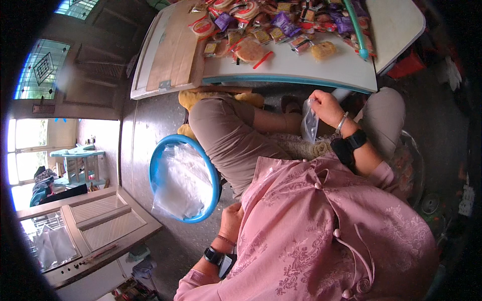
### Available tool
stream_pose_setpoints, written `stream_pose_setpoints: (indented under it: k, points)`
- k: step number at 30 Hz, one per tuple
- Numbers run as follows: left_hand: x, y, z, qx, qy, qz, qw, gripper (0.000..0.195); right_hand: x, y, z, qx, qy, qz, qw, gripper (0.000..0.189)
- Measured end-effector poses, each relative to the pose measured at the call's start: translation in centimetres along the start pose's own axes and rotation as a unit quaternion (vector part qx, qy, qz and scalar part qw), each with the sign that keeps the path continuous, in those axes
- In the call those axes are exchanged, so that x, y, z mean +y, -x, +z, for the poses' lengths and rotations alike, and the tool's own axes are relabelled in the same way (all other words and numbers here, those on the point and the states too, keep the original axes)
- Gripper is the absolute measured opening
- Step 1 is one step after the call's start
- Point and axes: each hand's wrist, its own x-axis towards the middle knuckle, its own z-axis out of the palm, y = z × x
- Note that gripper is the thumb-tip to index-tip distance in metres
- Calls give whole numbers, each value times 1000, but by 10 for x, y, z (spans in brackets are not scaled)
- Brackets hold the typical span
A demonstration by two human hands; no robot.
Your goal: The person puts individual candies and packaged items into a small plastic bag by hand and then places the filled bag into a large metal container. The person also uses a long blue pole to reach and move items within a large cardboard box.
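My right hand point(327, 107) pinches the top of a clear plastic bag point(310, 122), which hangs over my lap below the table edge. Beside my hip, my left hand point(231, 222) is half hidden by the hem of the pink top point(301, 225); its fingers cannot be made out. Near that hand, on my left, a blue plastic basin point(216, 180) holds a stack of clear plastic bags point(184, 178). Wrapped snacks point(250, 50) in red, purple and yellow packaging lie heaped on the white table point(271, 71) before me.
A green tube point(356, 26) lies across the snacks at the right. The table's wooden panel point(173, 49) is at the left. An open panelled door point(107, 214) stands beyond the basin, and a red container point(406, 67) is under the table's right end.
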Motion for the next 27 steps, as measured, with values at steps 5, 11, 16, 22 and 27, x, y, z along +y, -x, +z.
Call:
stream_pose_setpoints:
  k: [5, 11, 16, 22, 27]
  points:
    - [21, 15, 14, 75, 134, -27, 988, 27, -2, 0, -1, -2, 7, -16, 1000, 12]
    - [22, 3, 12, 123, 93, -26, 988, 24, 12, -3, 2, 27, 45, -43, 998, 12]
    - [30, 2, -15, 34, 90, -76, 992, 17, 3, 1, 1, 27, 37, -10, 999, 10]
    - [70, 5, -87, -73, -109, -68, 989, 17, 3, -1, 2, 25, 53, -79, 995, 14]
    - [80, 2, -119, -83, -72, -51, 993, 14, -18, 6, -4, -9, 0, -19, 1000, 15]
